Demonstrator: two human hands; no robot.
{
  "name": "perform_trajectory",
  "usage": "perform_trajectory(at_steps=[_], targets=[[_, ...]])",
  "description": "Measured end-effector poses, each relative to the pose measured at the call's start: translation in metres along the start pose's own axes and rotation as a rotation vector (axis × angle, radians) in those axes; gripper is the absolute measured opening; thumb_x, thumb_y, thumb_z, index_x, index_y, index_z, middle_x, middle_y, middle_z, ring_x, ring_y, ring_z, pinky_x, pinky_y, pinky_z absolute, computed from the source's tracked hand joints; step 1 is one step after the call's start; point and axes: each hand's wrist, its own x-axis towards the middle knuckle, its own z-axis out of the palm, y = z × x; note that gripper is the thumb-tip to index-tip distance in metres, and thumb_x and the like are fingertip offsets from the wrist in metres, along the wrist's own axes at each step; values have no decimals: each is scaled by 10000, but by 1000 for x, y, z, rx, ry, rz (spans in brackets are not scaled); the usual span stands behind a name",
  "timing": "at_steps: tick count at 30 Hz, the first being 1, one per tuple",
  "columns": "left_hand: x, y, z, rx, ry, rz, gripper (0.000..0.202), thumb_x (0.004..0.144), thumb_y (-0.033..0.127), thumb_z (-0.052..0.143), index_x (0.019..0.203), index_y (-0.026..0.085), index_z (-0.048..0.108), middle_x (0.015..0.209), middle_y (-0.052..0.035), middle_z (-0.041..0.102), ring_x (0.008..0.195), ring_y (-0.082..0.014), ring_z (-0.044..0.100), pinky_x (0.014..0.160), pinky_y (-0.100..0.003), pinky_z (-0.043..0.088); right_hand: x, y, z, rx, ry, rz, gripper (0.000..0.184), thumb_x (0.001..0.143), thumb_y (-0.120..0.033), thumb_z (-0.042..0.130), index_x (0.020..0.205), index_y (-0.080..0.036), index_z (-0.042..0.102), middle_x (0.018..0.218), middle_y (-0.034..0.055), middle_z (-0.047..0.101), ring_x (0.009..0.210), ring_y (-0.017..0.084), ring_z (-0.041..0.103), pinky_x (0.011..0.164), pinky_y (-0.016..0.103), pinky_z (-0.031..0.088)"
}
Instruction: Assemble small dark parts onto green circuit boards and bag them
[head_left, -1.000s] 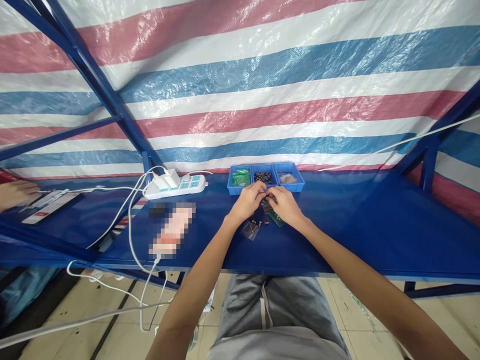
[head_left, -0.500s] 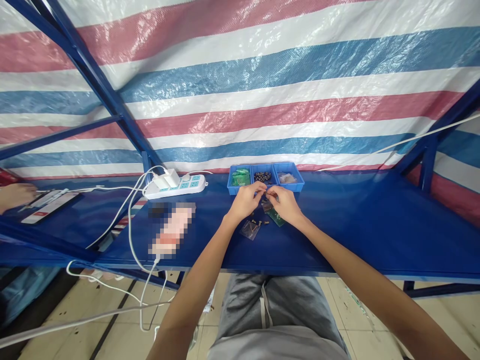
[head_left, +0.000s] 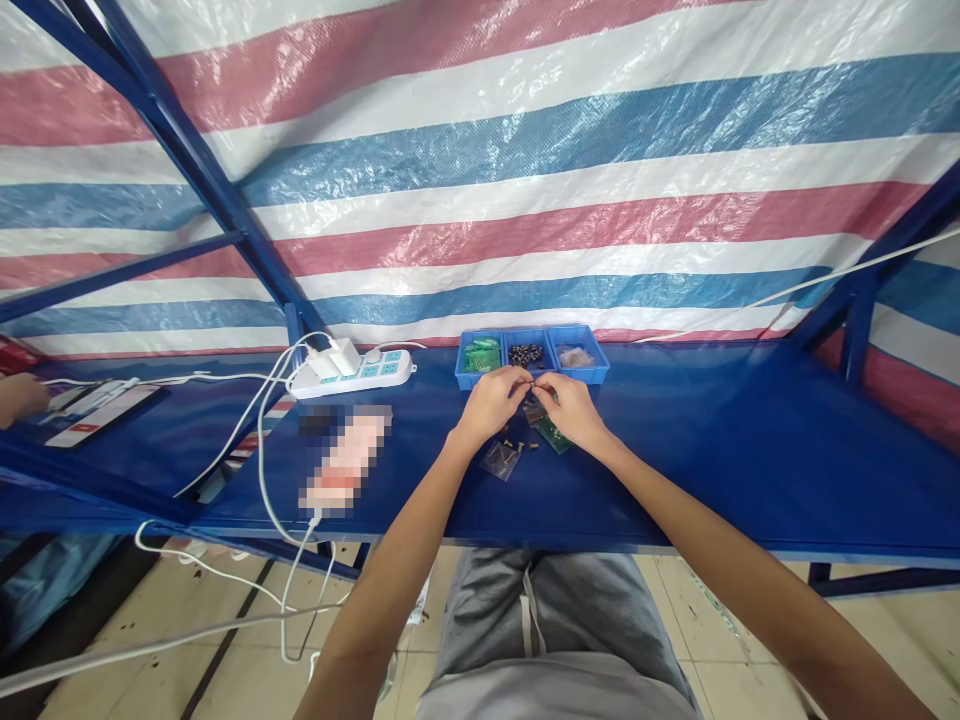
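My left hand (head_left: 495, 400) and my right hand (head_left: 568, 405) meet fingertip to fingertip just in front of three blue bins. Both are closed in a pinch, and what they pinch is too small and covered to make out. Under and beside my right hand lies a green circuit board (head_left: 553, 434). A small clear plastic bag (head_left: 501, 459) rests on the table below my left hand, with several small brass-coloured screw-like parts (head_left: 520, 446) near it. The left bin holds green pieces (head_left: 481, 353), the middle one dark small fasteners (head_left: 526, 355), the right one clear bags (head_left: 575, 356).
A white power strip (head_left: 352, 372) with plugged-in chargers and cables stands left of the bins on the blue table (head_left: 720, 450). A blurred-out pink object (head_left: 346, 460) lies in front of it. At far left, another person's hand (head_left: 21, 398) is beside a tablet-like device (head_left: 103, 415).
My hands stay almost in place, with only slight finger movement at the pinch. The other person's hand at far left has moved further left.
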Motion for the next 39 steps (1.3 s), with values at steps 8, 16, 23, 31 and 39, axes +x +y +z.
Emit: perform_trajectory(at_steps=[8,16,23,31,39], targets=[[0,-4,1,1,-31,4,181,936,151,521,1040,191,663,1019,-54,708,929,-182,668,854,-298,523,0,-6,-3,-7,-7,9,224,967,-278,523,784,-200,627,742,24,640,664,180,540,661,300,365],[-1,0,0,-31,-38,-3,102,943,219,562,990,192,648,943,-45,694,862,-176,656,800,-286,511,0,-9,-7,-21,17,2,336,991,-356,493,692,-206,531,654,5,553,621,166,501,619,292,331],[-2,8,-3,-20,-84,-2,105,957,248,550,950,196,641,905,-38,685,820,-180,637,741,-280,481,2,-5,-7,-20,25,26,412,1001,-370,447,623,-206,449,624,8,546,607,163,509,625,294,326],[-1,12,-5,-81,-110,18,186,989,255,487,957,195,661,905,-35,699,813,-173,636,734,-276,464,4,-5,-9,73,-17,117,392,1000,-383,435,674,-198,548,645,7,594,621,167,540,633,280,352],[0,9,-3,-177,-120,-78,210,969,333,518,895,183,646,790,-17,681,709,-155,619,680,-265,487,2,-6,-10,144,29,100,188,972,-365,472,868,-218,527,713,4,606,667,186,561,637,285,393]])
